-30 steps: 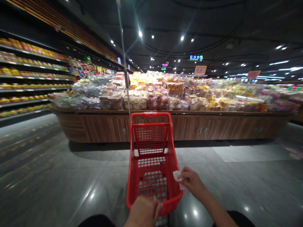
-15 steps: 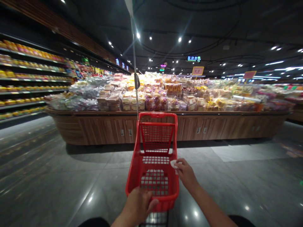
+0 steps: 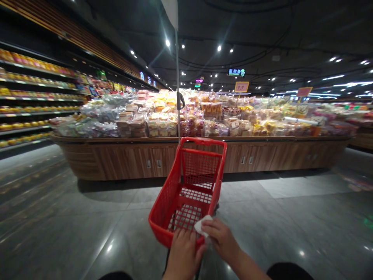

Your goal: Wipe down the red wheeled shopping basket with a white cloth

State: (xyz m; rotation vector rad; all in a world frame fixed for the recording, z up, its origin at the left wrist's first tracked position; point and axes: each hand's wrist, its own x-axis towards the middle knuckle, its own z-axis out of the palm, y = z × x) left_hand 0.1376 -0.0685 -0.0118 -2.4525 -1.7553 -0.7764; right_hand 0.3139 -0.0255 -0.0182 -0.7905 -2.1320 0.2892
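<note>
A red plastic shopping basket cart (image 3: pixel 171 194) stands in front of me on the tiled floor, nothing inside it. My left hand (image 3: pixel 183 252) grips its near rim with the fingers curled over the edge. My right hand (image 3: pixel 222 239) is beside the left one at the near right corner of the rim, pinching a small white crumpled paper (image 3: pixel 201 225). A thin grey pole (image 3: pixel 177 74) with a white flag rises from the cart's far left side.
A long wooden display island (image 3: pixel 122 159) piled with bagged baked goods (image 3: pixel 204 114) crosses the view ahead. Stocked shelves (image 3: pixel 32 101) line the left aisle. Price signs (image 3: pixel 241 86) stand above the display. Glossy grey floor (image 3: pixel 72 229) spreads left and right.
The cart has swung so its far end points right. My right hand has come back from the cart's right side to the near rim, next to my left hand, with the paper.
</note>
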